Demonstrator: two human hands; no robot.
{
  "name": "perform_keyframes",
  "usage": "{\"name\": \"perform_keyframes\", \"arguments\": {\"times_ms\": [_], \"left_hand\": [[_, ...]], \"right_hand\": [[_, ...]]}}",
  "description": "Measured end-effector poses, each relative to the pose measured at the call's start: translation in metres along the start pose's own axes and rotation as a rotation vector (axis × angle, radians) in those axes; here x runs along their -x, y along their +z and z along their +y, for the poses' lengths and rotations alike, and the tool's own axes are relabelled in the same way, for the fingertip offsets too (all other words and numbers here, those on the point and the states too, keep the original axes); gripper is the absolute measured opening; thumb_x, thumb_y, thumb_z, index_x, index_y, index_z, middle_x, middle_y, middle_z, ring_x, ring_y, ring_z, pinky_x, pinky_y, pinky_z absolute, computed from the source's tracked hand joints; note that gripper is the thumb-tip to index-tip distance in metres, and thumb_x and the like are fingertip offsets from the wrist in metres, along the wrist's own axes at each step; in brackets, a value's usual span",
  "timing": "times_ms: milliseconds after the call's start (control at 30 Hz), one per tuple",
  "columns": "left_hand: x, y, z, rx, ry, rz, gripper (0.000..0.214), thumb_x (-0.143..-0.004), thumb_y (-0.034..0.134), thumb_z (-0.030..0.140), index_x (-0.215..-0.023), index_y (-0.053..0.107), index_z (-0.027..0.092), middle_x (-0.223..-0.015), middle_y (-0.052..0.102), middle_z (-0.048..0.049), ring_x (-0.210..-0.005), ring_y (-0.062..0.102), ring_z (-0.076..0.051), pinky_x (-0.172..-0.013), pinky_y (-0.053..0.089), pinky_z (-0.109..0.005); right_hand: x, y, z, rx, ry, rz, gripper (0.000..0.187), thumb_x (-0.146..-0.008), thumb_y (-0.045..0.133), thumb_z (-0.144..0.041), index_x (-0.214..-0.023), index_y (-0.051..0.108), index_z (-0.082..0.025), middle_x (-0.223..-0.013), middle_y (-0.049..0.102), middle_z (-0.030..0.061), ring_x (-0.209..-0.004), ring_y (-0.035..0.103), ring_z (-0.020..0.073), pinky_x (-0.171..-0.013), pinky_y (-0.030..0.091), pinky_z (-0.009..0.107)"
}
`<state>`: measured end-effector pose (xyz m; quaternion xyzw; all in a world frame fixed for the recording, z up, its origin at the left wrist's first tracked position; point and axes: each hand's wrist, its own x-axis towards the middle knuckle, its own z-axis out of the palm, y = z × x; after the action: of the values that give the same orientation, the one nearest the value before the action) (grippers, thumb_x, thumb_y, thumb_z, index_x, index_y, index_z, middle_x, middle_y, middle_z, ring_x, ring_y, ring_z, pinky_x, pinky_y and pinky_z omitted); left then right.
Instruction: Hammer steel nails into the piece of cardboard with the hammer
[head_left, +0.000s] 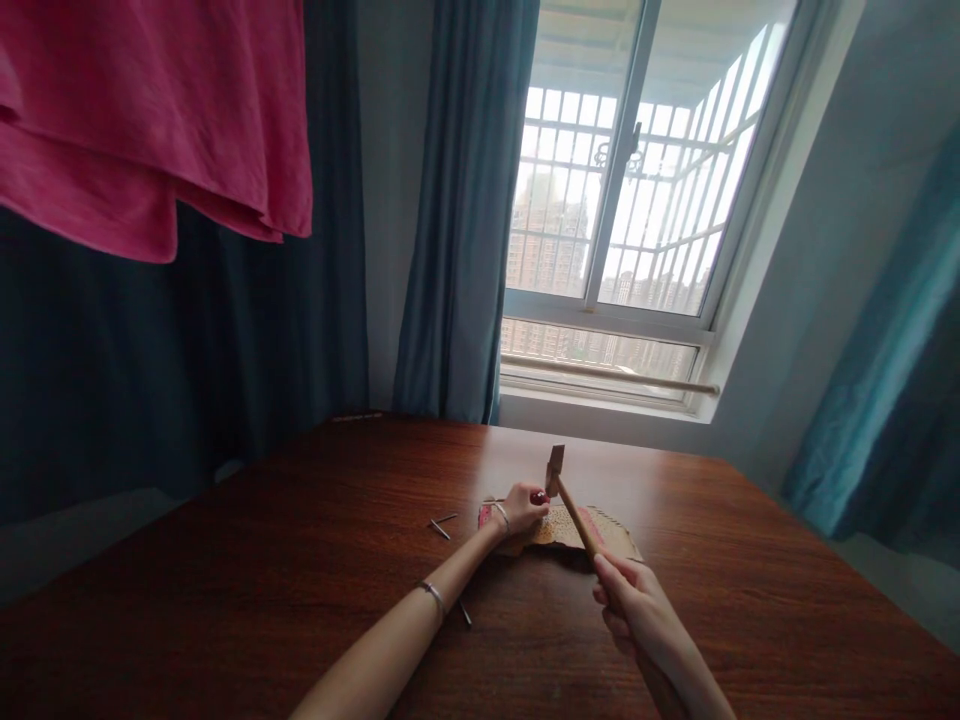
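Note:
My right hand (634, 605) is closed round the wooden handle of a hammer (576, 515). Its head is raised just right of my left hand (523, 510), close to the red end there. The fingers of my left hand are wrapped round an object with a glossy dark red end (539, 496); the rest of it is hidden in the grip. Under that hand lies a torn piece of cardboard (619, 532), tan with pinkish-red patches and many small dark dots or holes. The hammer handle crosses above the cardboard.
Two thin metal rods (441, 527) lie crossed on the brown wooden table (300, 560), left of the cardboard. Another metal rod (466, 614) sits beside my left forearm. Behind the table are blue curtains (457, 220) and a barred window (600, 200). A pink cloth (165, 120) hangs at upper left.

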<state>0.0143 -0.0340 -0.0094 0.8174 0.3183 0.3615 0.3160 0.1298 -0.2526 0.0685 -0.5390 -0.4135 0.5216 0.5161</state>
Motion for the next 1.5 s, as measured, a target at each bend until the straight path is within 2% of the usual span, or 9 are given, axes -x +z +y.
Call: {"name": "perform_keyframes", "arguments": {"times_ms": [167, 433, 567, 700, 833, 1133, 1300, 1500], "left_hand": [[0.0006, -0.0007, 0.0027, 0.007, -0.002, 0.002, 0.015, -0.066, 0.053, 0.020, -0.069, 0.065, 0.010, -0.063, 0.058, -0.0013, -0.059, 0.048, -0.010, -0.056, 0.036, -0.019], [0.0020, -0.0043, 0.0093, 0.008, -0.024, -0.015, 0.016, -0.066, 0.054, 0.020, -0.071, 0.065, 0.009, -0.064, 0.060, -0.0016, -0.060, 0.049, -0.011, -0.057, 0.037, -0.019], [0.0015, -0.0035, 0.0077, -0.010, -0.012, -0.014, 0.017, -0.066, 0.053, 0.020, -0.070, 0.065, 0.009, -0.064, 0.059, -0.0014, -0.060, 0.049, -0.011, -0.058, 0.037, -0.019], [0.0005, -0.0022, 0.0037, -0.027, 0.006, -0.011, 0.016, -0.066, 0.053, 0.021, -0.069, 0.065, 0.010, -0.063, 0.059, -0.0009, -0.060, 0.049, -0.010, -0.058, 0.037, -0.019], [0.0005, -0.0010, 0.0009, -0.013, 0.032, -0.006, 0.016, -0.067, 0.052, 0.020, -0.070, 0.065, 0.010, -0.065, 0.059, -0.0013, -0.061, 0.049, -0.010, -0.059, 0.038, -0.019], [0.0013, -0.0024, 0.0037, -0.015, 0.008, -0.007, 0.015, -0.067, 0.053, 0.019, -0.070, 0.065, 0.010, -0.067, 0.060, -0.0020, -0.063, 0.050, -0.011, -0.059, 0.038, -0.019], [0.0013, -0.0028, 0.0059, -0.022, -0.015, -0.015, 0.014, -0.066, 0.054, 0.019, -0.069, 0.065, 0.010, -0.065, 0.059, -0.0013, -0.062, 0.049, -0.011, -0.059, 0.038, -0.019], [0.0010, -0.0027, 0.0056, -0.004, 0.010, -0.012, 0.016, -0.066, 0.053, 0.019, -0.070, 0.065, 0.010, -0.066, 0.060, -0.0018, -0.061, 0.050, -0.011, -0.058, 0.038, -0.019]], "right_hand": [[0.0012, 0.0002, -0.0026, -0.018, -0.014, 0.008, 0.039, -0.068, 0.057, -0.054, -0.081, 0.049, -0.018, -0.054, 0.044, -0.0074, -0.028, 0.030, 0.0001, -0.026, 0.021, 0.013], [0.0019, 0.0028, -0.0065, -0.011, 0.030, 0.038, 0.045, -0.063, 0.059, -0.057, -0.082, 0.052, -0.017, -0.052, 0.045, -0.0073, -0.027, 0.027, -0.0003, -0.026, 0.020, 0.014], [-0.0001, 0.0015, -0.0013, -0.004, -0.015, 0.023, 0.045, -0.064, 0.057, -0.058, -0.081, 0.050, -0.017, -0.051, 0.043, -0.0083, -0.027, 0.028, -0.0002, -0.025, 0.020, 0.014], [-0.0021, -0.0009, 0.0030, 0.005, 0.003, 0.003, 0.045, -0.066, 0.056, -0.058, -0.083, 0.050, -0.017, -0.053, 0.043, -0.0081, -0.026, 0.028, 0.0002, -0.024, 0.021, 0.014], [-0.0008, -0.0016, 0.0017, -0.045, 0.003, 0.011, 0.043, -0.065, 0.058, -0.057, -0.081, 0.050, -0.018, -0.054, 0.044, -0.0076, -0.028, 0.027, -0.0004, -0.025, 0.020, 0.013], [0.0037, 0.0010, -0.0043, -0.054, -0.012, 0.025, 0.041, -0.066, 0.058, -0.055, -0.082, 0.050, -0.018, -0.054, 0.044, -0.0078, -0.028, 0.028, -0.0007, -0.025, 0.020, 0.013], [0.0030, -0.0014, -0.0040, -0.017, 0.004, -0.003, 0.041, -0.065, 0.059, -0.056, -0.077, 0.049, -0.017, -0.053, 0.044, -0.0073, -0.027, 0.029, -0.0001, -0.024, 0.019, 0.013], [0.0027, -0.0016, -0.0043, -0.031, -0.014, 0.025, 0.042, -0.067, 0.058, -0.055, -0.082, 0.050, -0.017, -0.054, 0.045, -0.0072, -0.028, 0.028, -0.0005, -0.025, 0.020, 0.013]]}}
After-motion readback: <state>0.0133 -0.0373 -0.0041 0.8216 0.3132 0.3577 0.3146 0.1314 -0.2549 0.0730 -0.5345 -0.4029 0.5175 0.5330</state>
